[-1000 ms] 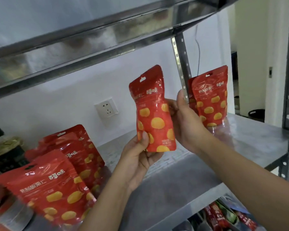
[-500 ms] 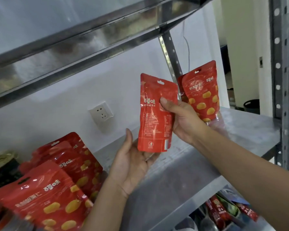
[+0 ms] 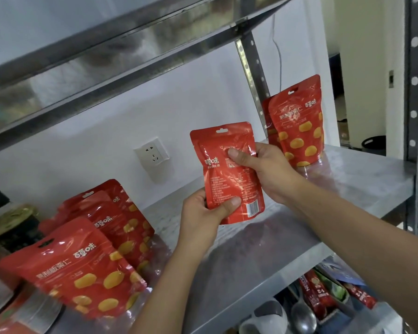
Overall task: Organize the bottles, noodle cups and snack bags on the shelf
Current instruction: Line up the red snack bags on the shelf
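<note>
Grip differs: our left hand (image 3: 203,210), open before, now clamps the snack bag (image 3: 223,182) low; our right hand (image 3: 270,169) pinches it higher, left of the standing bag (image 3: 299,126).

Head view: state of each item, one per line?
held snack bag: off the shelf, upright, back facing camera
left hand: grips its bottom edge
right hand: grips its upper right side
bags by the post: standing, fronts out
left bags: overlapping, fronts out
wall socket: nothing plugged in
</note>
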Available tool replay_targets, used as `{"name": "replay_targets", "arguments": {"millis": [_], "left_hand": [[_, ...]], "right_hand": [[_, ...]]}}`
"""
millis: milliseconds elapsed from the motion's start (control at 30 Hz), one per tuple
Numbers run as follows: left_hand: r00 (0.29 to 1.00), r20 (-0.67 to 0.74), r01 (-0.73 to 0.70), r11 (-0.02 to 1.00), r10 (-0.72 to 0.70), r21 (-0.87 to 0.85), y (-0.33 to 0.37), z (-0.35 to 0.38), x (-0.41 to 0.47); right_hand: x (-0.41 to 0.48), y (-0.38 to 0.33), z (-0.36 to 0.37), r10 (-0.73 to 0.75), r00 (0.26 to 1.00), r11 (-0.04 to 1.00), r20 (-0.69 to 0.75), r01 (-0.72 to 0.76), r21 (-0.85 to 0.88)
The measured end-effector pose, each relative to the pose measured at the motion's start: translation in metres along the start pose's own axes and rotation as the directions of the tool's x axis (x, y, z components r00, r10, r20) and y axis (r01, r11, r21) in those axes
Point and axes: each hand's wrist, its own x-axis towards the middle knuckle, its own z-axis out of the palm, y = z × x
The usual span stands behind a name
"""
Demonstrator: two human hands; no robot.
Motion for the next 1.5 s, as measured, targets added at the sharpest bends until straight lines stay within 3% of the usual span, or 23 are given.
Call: {"name": "replay_targets", "arguments": {"millis": [467,867,1000,1133,1233,1500], "left_hand": [[0.998,-0.052,-0.036,0.999,0.038,0.041,0.003,0.010,-0.004],[0.996,-0.059,-0.058,0.998,0.060,0.036,0.003,0.007,-0.007],[0.998,-0.039,-0.058,0.998,0.058,0.009,0.002,0.005,-0.008],[0.993,-0.108,-0.063,0.993,0.051,-0.105,0.006,-0.004,-0.004],[0.992,-0.124,-0.050,0.979,0.026,-0.197,0.009,-0.012,-0.003],[0.994,-0.102,-0.047,0.977,0.026,-0.209,0.011,-0.014,-0.005]], "right_hand": [[-0.002,-0.001,-0.002,0.057,0.998,0.992,-0.013,-0.055,0.113],[-0.004,0.000,0.002,0.049,0.999,0.993,0.017,-0.051,0.103],[-0.003,0.000,0.002,0.051,0.998,0.995,0.032,-0.053,0.087],[-0.004,-0.003,0.008,0.046,0.995,0.989,0.091,-0.058,0.134],[-0.006,-0.003,0.010,0.079,0.983,0.996,0.165,-0.084,0.026],[-0.011,-0.005,0.008,0.056,0.990,0.997,0.127,-0.050,-0.052]]}}
